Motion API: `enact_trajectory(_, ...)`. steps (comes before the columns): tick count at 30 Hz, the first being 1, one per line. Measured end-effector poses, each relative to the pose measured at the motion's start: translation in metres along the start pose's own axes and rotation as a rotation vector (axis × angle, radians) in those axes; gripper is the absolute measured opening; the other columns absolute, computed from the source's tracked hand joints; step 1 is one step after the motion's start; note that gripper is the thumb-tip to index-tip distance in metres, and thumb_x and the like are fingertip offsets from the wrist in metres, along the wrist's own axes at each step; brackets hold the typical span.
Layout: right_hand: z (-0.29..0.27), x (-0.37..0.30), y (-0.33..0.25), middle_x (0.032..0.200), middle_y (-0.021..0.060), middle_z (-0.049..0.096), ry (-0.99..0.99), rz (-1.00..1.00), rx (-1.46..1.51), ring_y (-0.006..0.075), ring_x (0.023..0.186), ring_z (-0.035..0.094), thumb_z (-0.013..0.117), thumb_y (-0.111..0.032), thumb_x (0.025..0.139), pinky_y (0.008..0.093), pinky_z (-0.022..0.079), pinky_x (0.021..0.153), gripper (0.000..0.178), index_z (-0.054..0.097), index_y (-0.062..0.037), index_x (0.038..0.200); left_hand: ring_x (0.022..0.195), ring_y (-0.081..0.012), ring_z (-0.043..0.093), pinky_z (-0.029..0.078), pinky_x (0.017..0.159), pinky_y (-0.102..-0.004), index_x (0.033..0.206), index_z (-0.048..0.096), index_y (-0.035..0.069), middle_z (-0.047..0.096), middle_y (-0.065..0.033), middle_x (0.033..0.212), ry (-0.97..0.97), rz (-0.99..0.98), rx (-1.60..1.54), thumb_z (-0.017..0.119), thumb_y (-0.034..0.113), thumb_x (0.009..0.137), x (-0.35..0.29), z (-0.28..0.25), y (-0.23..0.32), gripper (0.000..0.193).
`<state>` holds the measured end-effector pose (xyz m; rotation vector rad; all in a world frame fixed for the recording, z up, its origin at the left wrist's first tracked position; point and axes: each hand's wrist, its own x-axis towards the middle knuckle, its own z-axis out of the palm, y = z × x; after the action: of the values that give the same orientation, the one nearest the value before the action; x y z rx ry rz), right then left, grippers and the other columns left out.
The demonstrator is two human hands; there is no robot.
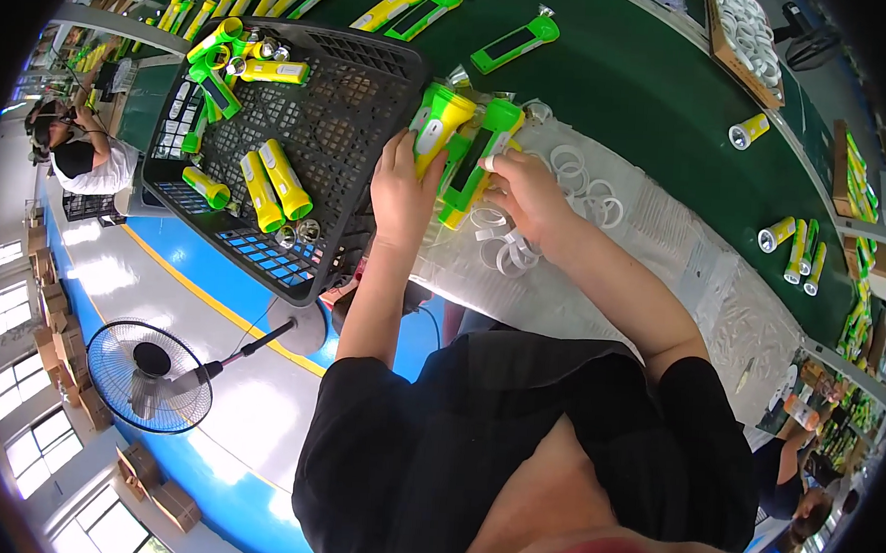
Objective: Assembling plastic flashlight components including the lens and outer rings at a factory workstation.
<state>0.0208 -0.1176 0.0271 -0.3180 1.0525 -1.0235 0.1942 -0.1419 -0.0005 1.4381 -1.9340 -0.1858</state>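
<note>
My left hand (pixel 404 196) is closed around the lower part of a yellow-and-green flashlight body (pixel 441 124), close to the crate's right side. Beside it lies a second flashlight body (pixel 477 158), green with a dark panel and yellow edges. My right hand (pixel 529 196) grips this one's right edge with bent fingers and thumb. A small white piece shows at a right fingertip; whether it is a ring or a finger cover I cannot make out. Loose white rings (pixel 569 165) are scattered beside and beneath my right hand. Shiny reflector parts (pixel 538 111) sit at the flashlights' far ends.
A black plastic crate (pixel 374 73) at left holds several flashlight bodies (pixel 273 182). More flashlights (pixel 515 42) lie across the green table (pixel 623 96). A box of white rings (pixel 746 42) stands far right. A fan (pixel 149 373) is on the floor at left; co-workers (pixel 93 163) sit farther off.
</note>
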Motion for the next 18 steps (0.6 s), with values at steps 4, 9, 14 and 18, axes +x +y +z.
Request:
enact_trajectory(4,-0.006,-0.004,-0.002,0.108,0.0074,0.061,0.025,0.052,-0.014,0.0192,0.106,0.057,0.06,-0.012,0.088,0.0392,0.042,0.097,0.023,0.057,-0.0024,0.108,0.097,-0.0401,0.062,0.053,0.082,-0.0427,0.119,0.054,-0.004,0.061,-0.0238,0.114,-0.008,-0.059,-0.008,0.071,0.021,0.084,0.001,0.001,-0.003,0.046)
enact_trajectory(9,-0.009,-0.015,-0.016,0.118,0.0073,0.058,-0.027,0.019,0.009,0.0177,0.113,0.054,0.06,-0.015,0.089,0.0375,0.036,0.106,0.026,0.057,-0.0019,0.112,0.103,-0.0407,0.061,0.052,0.086,-0.0427,0.122,0.053,-0.003,0.059,-0.0241,0.119,0.067,0.073,-0.042,0.072,0.016,0.083,0.002,-0.006,-0.007,0.047)
enact_trajectory(14,-0.052,-0.045,-0.027,0.122,0.0078,0.058,0.126,-0.114,-0.168,0.0171,0.112,0.057,0.061,-0.015,0.092,0.0328,0.047,0.094,0.037,0.054,-0.0023,0.125,0.109,-0.0396,0.058,0.049,0.092,-0.0431,0.119,0.056,-0.002,0.059,-0.0222,0.121,0.139,0.139,-0.178,0.072,0.004,0.08,0.003,0.006,0.015,0.043)
enact_trajectory(18,-0.093,-0.091,-0.061,0.123,0.0075,0.058,-0.044,-0.541,-0.361,0.016,0.109,0.059,0.059,-0.005,0.092,0.0308,0.047,0.094,0.032,0.052,-0.0004,0.123,0.105,-0.0381,0.059,0.049,0.089,-0.0441,0.119,0.057,-0.003,0.06,-0.0214,0.114,0.227,0.234,-0.227,0.07,0.001,0.081,0.011,0.0,0.035,0.04)
